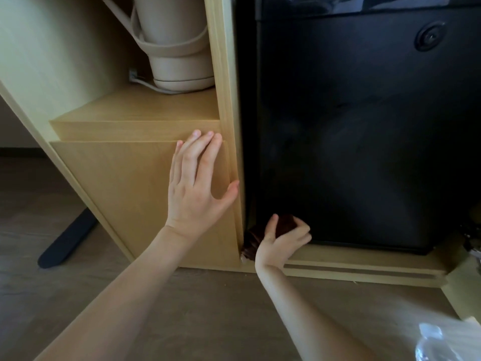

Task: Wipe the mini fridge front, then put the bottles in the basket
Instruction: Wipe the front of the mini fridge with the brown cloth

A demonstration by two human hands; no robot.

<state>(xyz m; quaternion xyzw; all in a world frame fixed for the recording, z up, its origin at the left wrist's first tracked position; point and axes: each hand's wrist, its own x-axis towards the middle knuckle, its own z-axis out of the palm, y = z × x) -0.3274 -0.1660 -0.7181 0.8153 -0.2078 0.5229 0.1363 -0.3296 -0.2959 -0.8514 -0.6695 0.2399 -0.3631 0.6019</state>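
— Where are your hands?

— My left hand (194, 188) lies flat on the wooden cabinet front (125, 188), just left of the mini fridge (364, 142). The fingers (197, 152) are straight and close together, the thumb spread out toward the post (226, 100) that borders the fridge.

— And the other one?

— My right hand (279, 242) is at the fridge's bottom left corner, fingers curled around a dark brown cloth (285, 224), pressing it against the black door. A bit of the cloth hangs out left of my palm, at the foot of the post.

— What else sits near the fridge?

— A beige kettle (171, 40) stands on its base on the shelf (140, 110) to the upper left of the fridge, with a white cord (148, 84) trailing behind it. There's a round fitting (429, 36) near the door's top right.

— The bottles?

— One clear plastic bottle (434, 345) shows on the floor (208, 308), below and right of the fridge, cut off by the edge of view. I can't see a basket.
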